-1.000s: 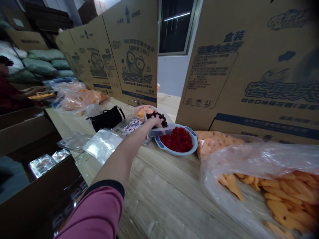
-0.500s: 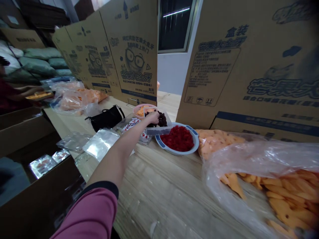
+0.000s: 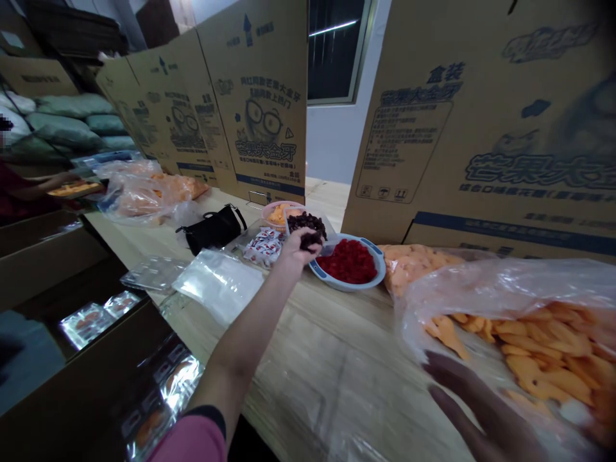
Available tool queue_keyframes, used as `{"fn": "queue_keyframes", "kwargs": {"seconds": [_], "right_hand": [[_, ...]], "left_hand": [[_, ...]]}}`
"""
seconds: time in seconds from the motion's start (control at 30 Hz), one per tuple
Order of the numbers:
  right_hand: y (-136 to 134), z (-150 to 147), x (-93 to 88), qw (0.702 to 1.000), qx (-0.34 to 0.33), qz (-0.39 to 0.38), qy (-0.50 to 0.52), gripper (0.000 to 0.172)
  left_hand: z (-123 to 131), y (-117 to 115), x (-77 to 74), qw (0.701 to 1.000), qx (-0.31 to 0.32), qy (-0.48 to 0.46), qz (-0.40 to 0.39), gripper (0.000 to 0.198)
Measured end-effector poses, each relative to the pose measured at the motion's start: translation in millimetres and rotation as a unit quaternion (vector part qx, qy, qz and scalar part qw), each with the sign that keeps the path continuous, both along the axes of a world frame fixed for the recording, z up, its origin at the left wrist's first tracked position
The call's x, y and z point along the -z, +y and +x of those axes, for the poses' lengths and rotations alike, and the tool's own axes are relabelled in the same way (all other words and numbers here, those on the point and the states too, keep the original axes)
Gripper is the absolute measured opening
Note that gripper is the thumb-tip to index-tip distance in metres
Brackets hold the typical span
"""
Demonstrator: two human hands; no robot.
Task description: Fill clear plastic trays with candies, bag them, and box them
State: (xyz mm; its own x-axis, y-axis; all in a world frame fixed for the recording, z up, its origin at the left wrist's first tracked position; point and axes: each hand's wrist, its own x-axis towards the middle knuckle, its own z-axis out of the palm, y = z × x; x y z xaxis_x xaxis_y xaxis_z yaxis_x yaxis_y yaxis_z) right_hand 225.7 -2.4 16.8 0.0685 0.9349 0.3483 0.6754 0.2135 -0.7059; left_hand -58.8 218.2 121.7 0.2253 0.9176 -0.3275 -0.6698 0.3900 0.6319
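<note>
My left hand (image 3: 302,247) is closed around some dark dried pieces, at the front edge of a clear tub of dark dried pieces (image 3: 308,224). Just right of it sits a blue-rimmed bowl of red pieces (image 3: 350,262). My right hand (image 3: 481,410), dim and partly cut off by the lower edge, has its fingers apart beside an open clear bag (image 3: 418,321) of orange slices (image 3: 553,346). Nothing shows between its fingers. Small white-and-red packets (image 3: 264,246) lie left of the tub, and a pink basket (image 3: 265,212) with orange pieces stands behind it.
Flat clear bags (image 3: 216,282) and a black pouch (image 3: 214,230) lie on the wooden table (image 3: 312,359) at the left. Tall cardboard sheets (image 3: 260,83) stand behind. Open boxes (image 3: 86,385) with shiny packs are at the lower left. Another person's arm (image 3: 45,186) shows far left.
My left hand has come out of the tub toward me, with dark pieces now showing in it. My right hand has entered at the lower right, by the bag of orange slices.
</note>
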Motion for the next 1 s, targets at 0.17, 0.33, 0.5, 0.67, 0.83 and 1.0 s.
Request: {"fn": "queue_keyframes", "kwargs": {"seconds": [0.17,0.33,0.5,0.67,0.83,1.0], "right_hand": [[59.9,-105.9,-25.1,0.936,-0.136,-0.105,0.308,0.045],[64.5,-164.6,5.4,0.891,-0.203,-0.149,0.378,0.036],[46.1,-188.6,32.6,0.882,-0.239,-0.178,0.364,0.024],[50.7,-213.9,33.1,0.873,-0.236,-0.212,0.371,0.028],[87.0,-239.3,40.1,0.919,-0.232,-0.174,0.268,0.039],[134.0,-263.5,42.9,0.947,-0.253,-0.151,0.124,0.019]], "left_hand": [[2.5,-88.9,40.6,0.995,0.031,-0.068,-0.061,0.015],[-16.7,-155.2,83.9,0.990,-0.021,-0.085,-0.109,0.018],[-40.6,-190.0,112.9,0.982,-0.079,-0.088,-0.147,0.022],[-62.6,-202.2,122.0,0.975,-0.106,-0.105,-0.166,0.020],[-87.2,-211.5,126.2,0.974,-0.110,-0.124,-0.157,0.023],[-101.3,-219.8,127.6,0.976,-0.132,-0.100,-0.141,0.022]]}}
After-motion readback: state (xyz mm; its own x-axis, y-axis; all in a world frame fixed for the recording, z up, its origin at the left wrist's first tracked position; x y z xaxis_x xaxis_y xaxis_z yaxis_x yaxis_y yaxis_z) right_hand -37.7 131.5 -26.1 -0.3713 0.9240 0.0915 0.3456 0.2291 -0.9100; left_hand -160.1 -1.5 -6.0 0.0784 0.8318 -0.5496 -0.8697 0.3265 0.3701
